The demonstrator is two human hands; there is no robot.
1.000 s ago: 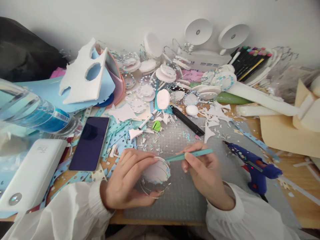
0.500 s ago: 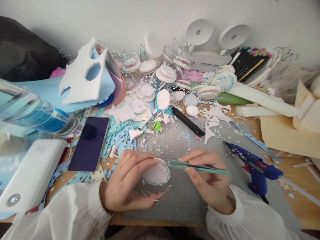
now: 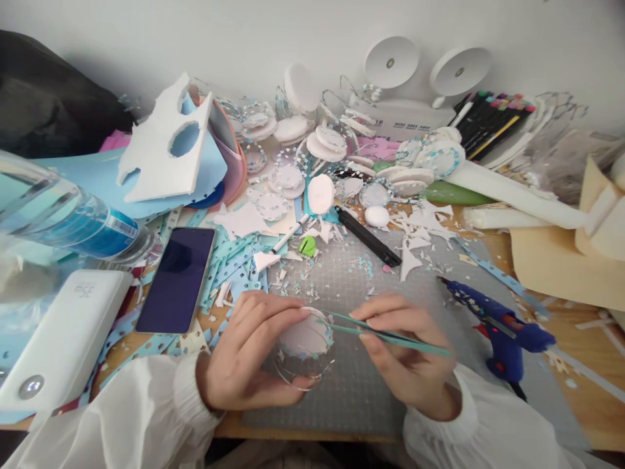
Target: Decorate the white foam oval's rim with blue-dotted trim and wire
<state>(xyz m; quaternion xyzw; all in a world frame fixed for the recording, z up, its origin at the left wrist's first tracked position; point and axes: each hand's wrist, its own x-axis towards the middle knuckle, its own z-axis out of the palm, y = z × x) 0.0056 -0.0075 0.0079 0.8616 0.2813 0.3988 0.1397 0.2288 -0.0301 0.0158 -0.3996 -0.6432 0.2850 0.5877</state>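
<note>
My left hand (image 3: 256, 348) grips a white foam disc (image 3: 303, 335) between fingers and thumb. Thin wire loops ring the disc, with small pale blue pieces along its edge. In my right hand (image 3: 407, 345) is a pair of teal tweezers (image 3: 390, 337), pinched between thumb and fingers. The tweezer tips point left and reach the disc's right upper edge; whether they clasp anything there is too small to tell. Under both hands lies a grey cutting mat (image 3: 351, 397), strewn with tiny white and blue scraps.
A blue glue gun (image 3: 493, 319) lies to the right. Beyond my hands are a black cutter knife (image 3: 368, 238), a green piece (image 3: 307, 245) and several decorated discs (image 3: 327, 143). Leftward are a phone (image 3: 176, 280), a white power bank (image 3: 68, 332) and a water bottle (image 3: 112, 225).
The tweezers have tilted, their tips shifting slightly left to the disc's edge. My right hand is blurred by motion. My left hand holds the disc almost unmoved.
</note>
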